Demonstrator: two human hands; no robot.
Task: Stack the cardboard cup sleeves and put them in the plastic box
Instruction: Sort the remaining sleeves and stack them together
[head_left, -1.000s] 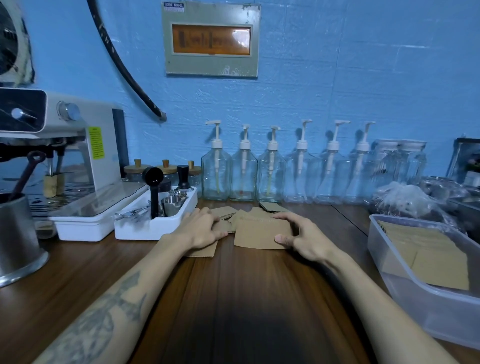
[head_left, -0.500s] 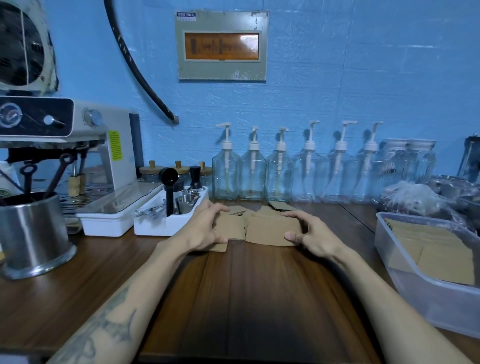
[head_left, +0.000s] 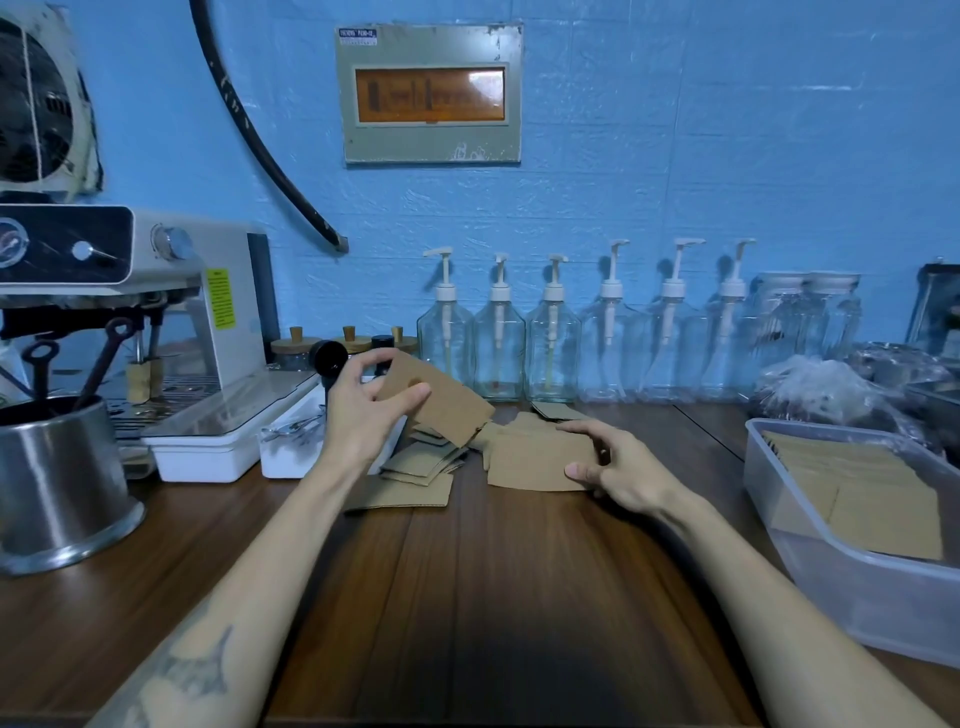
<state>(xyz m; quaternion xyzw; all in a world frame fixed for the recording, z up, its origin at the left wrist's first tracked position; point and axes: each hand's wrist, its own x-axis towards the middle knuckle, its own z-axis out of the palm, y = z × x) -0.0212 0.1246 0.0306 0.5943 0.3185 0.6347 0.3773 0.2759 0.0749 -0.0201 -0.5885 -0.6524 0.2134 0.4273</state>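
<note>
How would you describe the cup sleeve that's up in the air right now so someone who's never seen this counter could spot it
Start at the row of clear pump bottles along the blue wall, then drop to the loose cardboard sleeves on the wooden counter in front of them. The lifted sleeve is pinched in the left hand above that pile, tilted; the others all lie flat.

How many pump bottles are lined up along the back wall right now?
6, in one row against the wall: three glass-clear ones behind the loose sleeves, three fainter ones continuing right. None seems hidden.
</note>
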